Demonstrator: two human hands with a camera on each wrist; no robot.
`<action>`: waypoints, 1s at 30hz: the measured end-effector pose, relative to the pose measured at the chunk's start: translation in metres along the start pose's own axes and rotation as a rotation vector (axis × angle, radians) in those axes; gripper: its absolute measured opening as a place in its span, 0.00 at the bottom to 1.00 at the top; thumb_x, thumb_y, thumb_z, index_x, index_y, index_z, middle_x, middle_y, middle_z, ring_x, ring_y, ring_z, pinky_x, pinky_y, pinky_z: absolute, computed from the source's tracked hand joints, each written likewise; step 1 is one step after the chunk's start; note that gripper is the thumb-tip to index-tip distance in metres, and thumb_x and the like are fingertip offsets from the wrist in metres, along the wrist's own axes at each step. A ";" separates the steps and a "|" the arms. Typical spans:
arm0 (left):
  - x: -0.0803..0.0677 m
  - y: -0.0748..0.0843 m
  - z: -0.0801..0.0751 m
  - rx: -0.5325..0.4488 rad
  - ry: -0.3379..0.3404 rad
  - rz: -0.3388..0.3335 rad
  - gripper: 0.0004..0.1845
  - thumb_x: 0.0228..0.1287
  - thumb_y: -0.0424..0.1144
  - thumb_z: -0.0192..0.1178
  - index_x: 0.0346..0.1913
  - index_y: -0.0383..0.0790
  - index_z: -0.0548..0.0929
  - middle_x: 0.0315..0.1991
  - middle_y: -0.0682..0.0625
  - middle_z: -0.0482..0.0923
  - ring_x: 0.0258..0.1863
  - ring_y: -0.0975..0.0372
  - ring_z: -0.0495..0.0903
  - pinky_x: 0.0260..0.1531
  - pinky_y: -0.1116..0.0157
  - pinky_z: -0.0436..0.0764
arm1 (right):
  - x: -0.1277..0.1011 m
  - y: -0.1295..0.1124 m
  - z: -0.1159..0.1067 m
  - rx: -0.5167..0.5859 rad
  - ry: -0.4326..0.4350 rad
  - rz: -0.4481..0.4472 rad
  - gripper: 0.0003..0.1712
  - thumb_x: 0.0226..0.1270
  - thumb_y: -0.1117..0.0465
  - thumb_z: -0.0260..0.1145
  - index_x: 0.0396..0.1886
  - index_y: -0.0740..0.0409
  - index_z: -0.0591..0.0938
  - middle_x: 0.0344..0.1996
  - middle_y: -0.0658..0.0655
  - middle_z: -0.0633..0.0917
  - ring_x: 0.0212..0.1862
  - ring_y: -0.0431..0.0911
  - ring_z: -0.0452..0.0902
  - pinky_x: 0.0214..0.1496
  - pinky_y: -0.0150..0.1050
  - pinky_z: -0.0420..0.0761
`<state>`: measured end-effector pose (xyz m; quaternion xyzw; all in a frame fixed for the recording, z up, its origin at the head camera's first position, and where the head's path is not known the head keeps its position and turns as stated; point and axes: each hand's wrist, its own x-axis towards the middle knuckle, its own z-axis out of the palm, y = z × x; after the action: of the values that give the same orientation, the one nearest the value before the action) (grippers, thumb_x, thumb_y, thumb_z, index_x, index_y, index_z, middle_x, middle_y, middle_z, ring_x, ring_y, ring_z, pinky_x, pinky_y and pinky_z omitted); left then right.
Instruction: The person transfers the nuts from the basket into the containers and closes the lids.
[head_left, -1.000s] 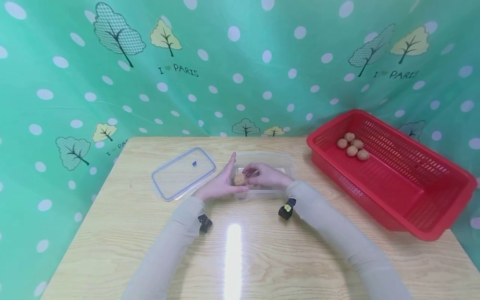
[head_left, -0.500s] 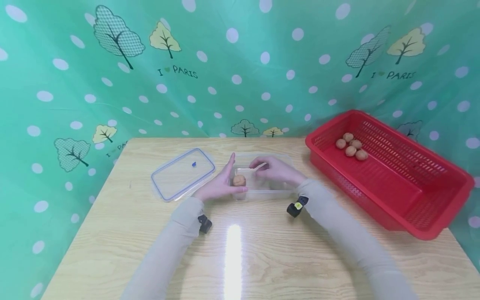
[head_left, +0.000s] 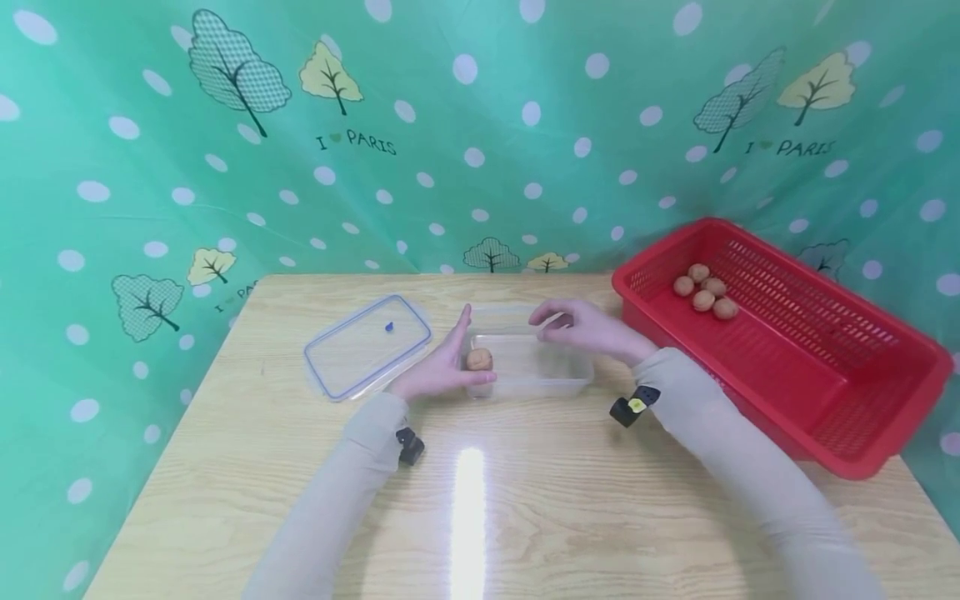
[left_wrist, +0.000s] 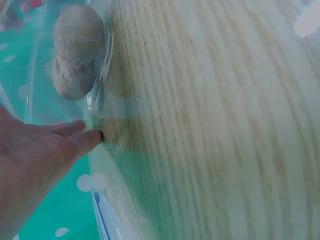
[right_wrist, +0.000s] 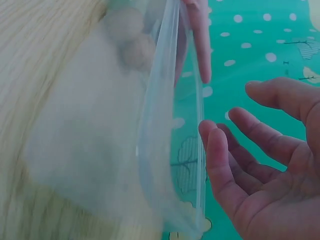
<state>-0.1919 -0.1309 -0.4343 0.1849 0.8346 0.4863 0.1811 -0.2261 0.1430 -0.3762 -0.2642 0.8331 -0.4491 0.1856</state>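
Near the middle of the table (head_left: 525,517), toward its far edge, a clear plastic box (head_left: 551,379) is sitting with one walnut (head_left: 479,359) lying in its left end. The left hand (head_left: 438,367) is resting with straight fingers flat against the box's left wall, just beside the walnut, and is gripping nothing. The right hand (head_left: 588,327) is hovering above the box's far right corner, its fingers loosely spread and empty; the right wrist view is showing the open palm (right_wrist: 270,170) apart from the box's rim. The lid (head_left: 367,345) is lying flat on the table to the left of the box, close to the left hand. At the table's right edge, a red basket (head_left: 862,417) is holding five more walnuts (head_left: 703,292) clustered in its far corner.

Judging from this, the box looks light and is only being steadied from one side, so a careless brush from the right hand could be enough to slide or tip it and send the walnut rolling. The lid is lying close enough to be knocked by the left arm as well.
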 end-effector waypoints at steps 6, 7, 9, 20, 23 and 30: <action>-0.011 0.027 -0.004 -0.013 -0.026 0.003 0.62 0.61 0.42 0.67 0.74 0.42 0.23 0.75 0.40 0.25 0.74 0.49 0.31 0.70 0.50 0.39 | -0.010 -0.002 -0.016 -0.066 -0.019 0.035 0.16 0.66 0.62 0.64 0.53 0.61 0.79 0.49 0.58 0.82 0.50 0.52 0.78 0.54 0.48 0.78; -0.013 0.031 -0.005 -0.018 -0.029 0.006 0.61 0.61 0.41 0.67 0.74 0.41 0.23 0.75 0.39 0.25 0.74 0.48 0.31 0.70 0.49 0.39 | -0.011 -0.003 -0.019 -0.073 -0.019 0.039 0.16 0.66 0.63 0.64 0.53 0.60 0.79 0.49 0.57 0.82 0.50 0.52 0.78 0.54 0.48 0.78; -0.016 0.036 -0.006 -0.022 -0.030 0.008 0.61 0.61 0.41 0.67 0.74 0.41 0.24 0.75 0.39 0.25 0.73 0.48 0.31 0.70 0.49 0.39 | -0.015 -0.005 -0.024 -0.089 -0.017 0.042 0.17 0.66 0.63 0.65 0.54 0.61 0.79 0.49 0.57 0.82 0.50 0.52 0.78 0.54 0.48 0.77; -0.009 0.018 -0.002 -0.002 -0.019 0.009 0.63 0.59 0.46 0.68 0.74 0.47 0.23 0.76 0.43 0.26 0.74 0.50 0.31 0.70 0.50 0.40 | -0.031 -0.013 -0.053 -0.177 -0.003 -0.032 0.19 0.64 0.64 0.67 0.53 0.64 0.79 0.48 0.59 0.83 0.48 0.51 0.80 0.52 0.48 0.80; -0.002 0.001 -0.001 0.011 -0.010 0.012 0.65 0.57 0.51 0.69 0.74 0.53 0.22 0.76 0.47 0.26 0.74 0.53 0.31 0.70 0.52 0.40 | -0.038 -0.015 -0.061 -0.200 0.003 -0.030 0.20 0.64 0.63 0.67 0.54 0.63 0.79 0.48 0.57 0.82 0.48 0.50 0.80 0.52 0.49 0.80; -0.001 -0.003 0.000 0.004 -0.011 0.013 0.65 0.56 0.52 0.69 0.74 0.57 0.22 0.76 0.47 0.26 0.74 0.53 0.32 0.70 0.51 0.41 | -0.053 -0.016 -0.080 -0.278 0.059 -0.002 0.19 0.64 0.62 0.67 0.55 0.60 0.79 0.48 0.55 0.83 0.51 0.50 0.78 0.54 0.51 0.78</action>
<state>-0.1917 -0.1329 -0.4367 0.1932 0.8334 0.4847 0.1823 -0.2228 0.2197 -0.3164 -0.2748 0.8922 -0.3368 0.1223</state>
